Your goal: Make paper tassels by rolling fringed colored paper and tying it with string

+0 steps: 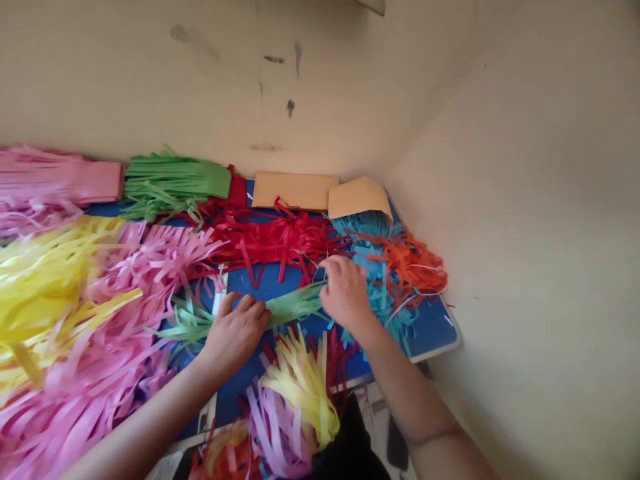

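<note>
A strip of light green fringed tissue paper (295, 305) lies across the blue table between my hands. My left hand (239, 327) is closed over its middle, with loose fringe (193, 323) fanning out on the far side of the fingers. At the right end, my right hand (346, 291) has its fingers curled in on the green strands; the fingertips are partly hidden. A thin pale string (315, 265) shows beside the right fingers. Close below hangs a bunch of pale yellow fringe (303, 383) and lilac fringe (280, 427) at the table's near edge.
Red fringe (280, 237) and folded tan paper (295, 190) line the wall side. Blue fringe (383, 293) and orange fringe (415, 267) lie right. Pink fringe (95, 373), yellow fringe (45, 287) and darker green fringe (175, 180) cover the left. Walls meet behind the blue table (435, 333).
</note>
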A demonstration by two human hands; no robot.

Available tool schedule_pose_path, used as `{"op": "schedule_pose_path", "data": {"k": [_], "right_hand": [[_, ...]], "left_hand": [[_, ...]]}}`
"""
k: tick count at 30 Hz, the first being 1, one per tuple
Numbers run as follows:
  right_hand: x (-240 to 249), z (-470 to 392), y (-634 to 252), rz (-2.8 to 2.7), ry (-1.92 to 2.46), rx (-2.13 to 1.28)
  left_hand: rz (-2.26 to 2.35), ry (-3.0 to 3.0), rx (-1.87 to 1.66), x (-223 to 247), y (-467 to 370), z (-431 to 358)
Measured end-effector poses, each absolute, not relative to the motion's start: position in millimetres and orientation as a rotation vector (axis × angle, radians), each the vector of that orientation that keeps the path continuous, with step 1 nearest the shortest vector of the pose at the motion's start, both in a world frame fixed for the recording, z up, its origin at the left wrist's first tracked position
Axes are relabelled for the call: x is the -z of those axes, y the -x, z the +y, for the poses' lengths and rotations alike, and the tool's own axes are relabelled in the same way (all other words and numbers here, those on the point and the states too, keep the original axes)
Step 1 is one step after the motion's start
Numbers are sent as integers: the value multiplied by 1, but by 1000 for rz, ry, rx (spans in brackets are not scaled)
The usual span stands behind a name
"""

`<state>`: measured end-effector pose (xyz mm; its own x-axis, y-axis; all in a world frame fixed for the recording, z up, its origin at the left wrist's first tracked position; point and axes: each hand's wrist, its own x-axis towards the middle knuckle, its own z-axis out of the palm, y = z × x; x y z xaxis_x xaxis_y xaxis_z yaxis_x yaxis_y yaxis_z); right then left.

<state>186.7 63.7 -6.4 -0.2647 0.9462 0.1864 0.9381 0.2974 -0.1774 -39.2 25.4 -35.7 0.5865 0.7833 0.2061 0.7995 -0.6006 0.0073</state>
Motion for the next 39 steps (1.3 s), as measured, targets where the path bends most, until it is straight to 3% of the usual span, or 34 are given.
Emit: {"op": "schedule_pose_path", "data": {"k": [3, 5, 21, 29, 39], "right_hand": [[18, 58, -174, -2705, 1112, -377], [30, 58, -169, -2780, 1025, -520], [50, 86, -190, -2592, 1131, -641], [49, 96, -170, -2464, 1531, -583], [41, 88, -163, -2456, 1685, -432]], "left_hand": [[-1340, 2728, 254, 29, 34, 22], [-1385, 2699, 215, 27, 32, 18], [-1787, 2564, 563, 53, 53, 13], [-1989, 2446, 459, 53, 53, 24], [-1982, 2412, 412, 51, 52, 29]]}}
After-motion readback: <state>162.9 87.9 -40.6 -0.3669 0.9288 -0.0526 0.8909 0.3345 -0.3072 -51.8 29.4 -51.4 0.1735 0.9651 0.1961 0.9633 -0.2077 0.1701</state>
